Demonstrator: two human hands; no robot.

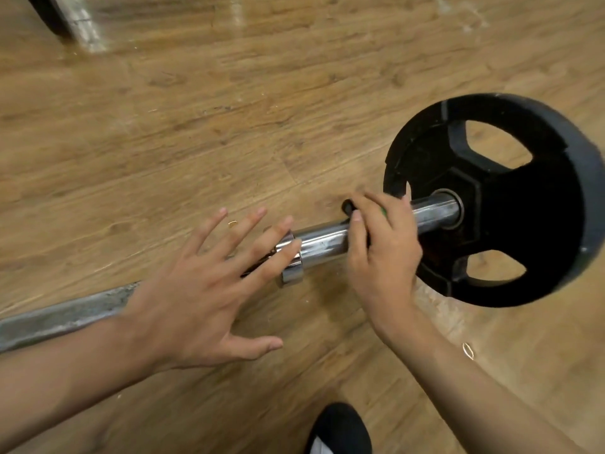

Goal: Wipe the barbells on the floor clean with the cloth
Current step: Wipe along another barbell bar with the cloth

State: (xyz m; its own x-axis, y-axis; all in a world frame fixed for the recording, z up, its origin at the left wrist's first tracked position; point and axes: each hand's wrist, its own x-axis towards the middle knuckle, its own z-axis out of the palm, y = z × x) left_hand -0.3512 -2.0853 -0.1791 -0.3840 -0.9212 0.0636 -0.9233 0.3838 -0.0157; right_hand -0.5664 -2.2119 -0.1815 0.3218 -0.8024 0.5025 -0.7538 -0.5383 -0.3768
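Note:
A barbell [324, 242] lies across the wooden floor, its grey shaft running from the lower left up to a chrome sleeve. A black weight plate [510, 204] with cut-out grips sits on the sleeve at the right. My left hand [203, 286] hovers with fingers spread straight over the sleeve's collar [289, 273], fingertips touching it. My right hand [381, 253] curls round a small black collar clamp [347, 206] on the sleeve, a bit of green showing under the fingers. No cloth is in view.
The end of a second barbell [70, 19] with a dark plate lies at the top left. A black shoe toe [340, 427] shows at the bottom edge. A small gold ring-like scrap [468, 350] lies on the floor [229, 109] near my right forearm.

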